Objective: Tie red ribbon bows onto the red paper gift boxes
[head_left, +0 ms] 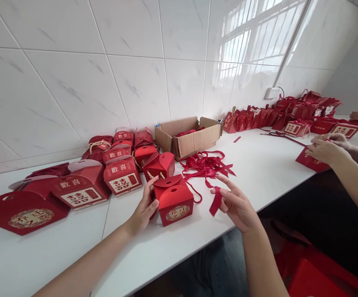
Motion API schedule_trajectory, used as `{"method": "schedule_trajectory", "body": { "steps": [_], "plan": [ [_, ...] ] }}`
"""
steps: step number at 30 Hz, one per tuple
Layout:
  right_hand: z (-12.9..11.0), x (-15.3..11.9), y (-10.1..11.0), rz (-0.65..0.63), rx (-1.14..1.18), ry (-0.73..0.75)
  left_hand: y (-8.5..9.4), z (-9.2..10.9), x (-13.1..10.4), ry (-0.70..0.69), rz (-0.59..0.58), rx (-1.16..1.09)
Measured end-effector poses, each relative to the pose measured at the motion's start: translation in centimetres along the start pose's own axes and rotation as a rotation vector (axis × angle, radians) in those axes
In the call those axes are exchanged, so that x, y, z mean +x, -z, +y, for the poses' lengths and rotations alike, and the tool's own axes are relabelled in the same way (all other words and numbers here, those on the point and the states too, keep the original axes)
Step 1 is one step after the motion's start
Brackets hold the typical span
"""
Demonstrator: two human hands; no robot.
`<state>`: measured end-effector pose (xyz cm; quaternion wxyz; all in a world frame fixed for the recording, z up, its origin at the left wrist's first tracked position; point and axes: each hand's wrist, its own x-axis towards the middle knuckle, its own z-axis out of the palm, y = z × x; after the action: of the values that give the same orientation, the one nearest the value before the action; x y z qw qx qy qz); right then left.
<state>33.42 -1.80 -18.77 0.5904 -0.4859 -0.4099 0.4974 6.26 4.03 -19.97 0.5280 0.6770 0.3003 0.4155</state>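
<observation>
A small red gift box (175,202) with a gold emblem on its front stands upright near the table's front edge, its top flaps folded together. My left hand (143,206) grips the box's left side, thumb in front and fingers behind. To the right of the box, my right hand (236,202) pinches the end of a red ribbon (216,201) between thumb and fingers. The ribbon runs back toward a loose pile of red ribbons (208,165). A red twisted cord (197,198) lies curled at the box's right side.
Several red gift boxes (123,175) stand in rows at the left. Behind the ribbon pile sits an open cardboard box (197,142) with red items inside. More red boxes (309,109) crowd the far right, where a co-worker's hands (329,148) hold another. A tiled wall (135,90) bounds the table.
</observation>
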Motion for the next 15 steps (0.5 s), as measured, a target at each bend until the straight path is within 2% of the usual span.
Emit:
{"method": "schedule_trajectory", "body": {
  "steps": [1, 2, 5, 6, 8, 10, 13, 15],
  "plan": [
    [0.3, 0.1, 0.1, 0.007, -0.078, 0.003, 0.0, 0.0, 0.0, 0.004, 0.001, -0.005],
    [0.8, 0.4, 0.2, 0.066, -0.211, 0.008, -0.1, 0.1, 0.0, 0.004, 0.0, -0.008],
    [2.7, 1.3, 0.7, 0.332, -0.661, 0.055, -0.1, 0.0, 0.0, -0.013, -0.003, 0.003],
    [3.1, 1.5, 0.8, 0.357, -0.749, 0.093, 0.0, 0.0, -0.1, -0.016, -0.002, 0.009],
    [3.4, 1.5, 1.0, 0.25, -0.816, 0.206, 0.0, -0.1, -0.1, -0.01, 0.0, 0.016],
    [2.9, 1.1, 1.1, 0.018, -0.828, 0.299, 0.0, -0.1, -0.1, -0.004, -0.004, 0.027],
    [1.8, 0.1, 1.2, -0.302, -0.859, 0.258, -0.1, -0.2, -0.1, -0.037, 0.015, 0.09],
    [1.3, -0.4, 1.2, -0.383, -0.89, 0.186, 0.0, -0.3, -0.1, -0.102, 0.079, 0.183]
  ]
}}
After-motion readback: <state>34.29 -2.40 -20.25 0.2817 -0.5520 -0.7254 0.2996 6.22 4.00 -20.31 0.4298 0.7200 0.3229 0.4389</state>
